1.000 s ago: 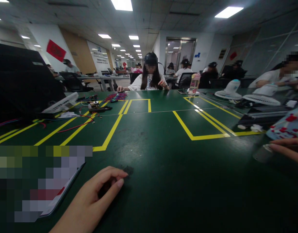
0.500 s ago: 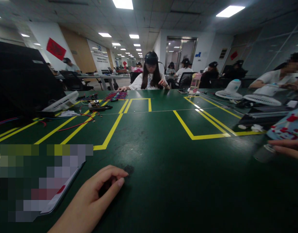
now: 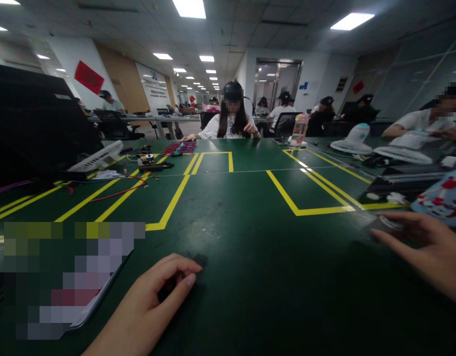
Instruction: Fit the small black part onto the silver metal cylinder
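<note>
My right hand (image 3: pixel 426 242) reaches in from the right, its thumb and fingers around a small grey cylinder (image 3: pixel 384 224). The cylinder is blurred and partly covered by the fingers, so its exact kind does not show. My left hand (image 3: pixel 164 291) rests low on the green table (image 3: pixel 265 287), fingers bent and the index fingertip close to the thumb tip. A small dark patch or clump (image 3: pixel 201 259) lies right at those fingertips. Whether the fingers pinch anything there is hidden.
A blurred-out flat object (image 3: pixel 98 296) lies left of my left hand. Wires and small parts (image 3: pixel 146 160) lie farther left. Rightward are a blue patterned bag (image 3: pixel 445 198), dark boxes (image 3: pixel 402 183) and white fans (image 3: pixel 352 141). A co-worker (image 3: pixel 231 116) sits across the table.
My right hand has come farther into view and moved left, with the grey cylinder now between its fingers. My left hand stays almost where it was beside the dark patch.
</note>
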`<state>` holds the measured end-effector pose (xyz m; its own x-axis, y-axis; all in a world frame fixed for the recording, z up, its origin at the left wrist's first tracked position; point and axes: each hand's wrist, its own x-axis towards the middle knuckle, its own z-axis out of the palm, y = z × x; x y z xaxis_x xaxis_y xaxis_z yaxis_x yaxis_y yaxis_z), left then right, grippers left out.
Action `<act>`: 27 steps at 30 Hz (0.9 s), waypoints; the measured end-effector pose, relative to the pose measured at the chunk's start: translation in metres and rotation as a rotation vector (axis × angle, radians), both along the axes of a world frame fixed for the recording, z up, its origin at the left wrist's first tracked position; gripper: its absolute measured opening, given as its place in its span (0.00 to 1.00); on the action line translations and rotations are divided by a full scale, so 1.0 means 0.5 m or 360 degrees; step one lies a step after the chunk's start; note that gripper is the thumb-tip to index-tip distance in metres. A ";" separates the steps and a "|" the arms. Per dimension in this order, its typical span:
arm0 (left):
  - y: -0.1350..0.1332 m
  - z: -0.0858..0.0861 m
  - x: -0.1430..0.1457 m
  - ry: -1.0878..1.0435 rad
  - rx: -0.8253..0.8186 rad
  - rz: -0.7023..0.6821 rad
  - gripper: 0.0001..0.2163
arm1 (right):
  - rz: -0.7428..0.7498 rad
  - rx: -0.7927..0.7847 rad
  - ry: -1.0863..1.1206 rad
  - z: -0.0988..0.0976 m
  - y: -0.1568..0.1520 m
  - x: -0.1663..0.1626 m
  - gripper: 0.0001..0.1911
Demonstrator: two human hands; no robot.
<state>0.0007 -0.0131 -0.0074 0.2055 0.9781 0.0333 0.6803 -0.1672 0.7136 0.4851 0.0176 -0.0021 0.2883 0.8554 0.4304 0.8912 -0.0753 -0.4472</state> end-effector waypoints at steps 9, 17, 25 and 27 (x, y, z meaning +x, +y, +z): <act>0.004 -0.002 -0.011 -0.0070 -0.0039 0.0030 0.09 | 0.1467 -0.0101 0.0262 0.022 0.002 -0.391 0.18; 0.030 0.035 0.056 -0.0014 0.0054 -0.0005 0.08 | 0.1424 -0.0259 0.0493 -0.019 0.004 -0.399 0.39; 0.079 0.093 0.188 -0.0158 0.0341 -0.0349 0.06 | 0.1453 -0.0380 0.0664 -0.017 0.012 -0.403 0.34; 0.083 0.099 0.187 -0.0196 0.0378 -0.0347 0.06 | 0.1442 -0.0410 0.0667 -0.014 0.012 -0.404 0.32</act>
<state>0.0941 0.0286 0.0423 0.3893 0.8735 0.2923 0.5215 -0.4706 0.7117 0.2834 0.0236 -0.0093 -0.4263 0.8783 0.2167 0.4373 0.4097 -0.8006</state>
